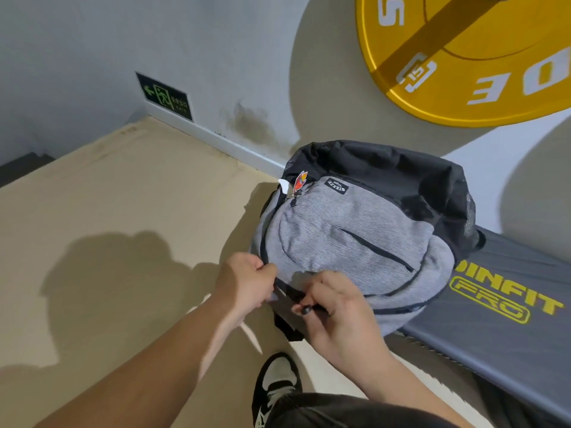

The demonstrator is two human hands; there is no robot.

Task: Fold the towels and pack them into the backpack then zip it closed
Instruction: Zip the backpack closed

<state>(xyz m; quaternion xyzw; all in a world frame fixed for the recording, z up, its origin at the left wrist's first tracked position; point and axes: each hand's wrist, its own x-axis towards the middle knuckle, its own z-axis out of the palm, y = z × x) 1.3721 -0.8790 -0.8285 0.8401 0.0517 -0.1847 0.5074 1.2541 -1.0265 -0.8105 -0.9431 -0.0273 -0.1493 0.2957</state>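
A grey and black backpack (355,236) lies on the end of a grey bench, bulging and full. My left hand (247,281) pinches the fabric edge at the bag's near left side, beside the zipper line. My right hand (333,307) is closed on a black zipper pull (306,309) at the bag's near edge. A small colourful charm (299,180) hangs from another zipper at the far left top. No towels are visible; the inside of the bag is hidden.
The grey padded bench (494,329) with yellow lettering runs to the right. A yellow weight plate (463,72) hangs on the wall above. Tan floor (108,211) spreads to the left. My black and white shoe (278,381) stands below the bag.
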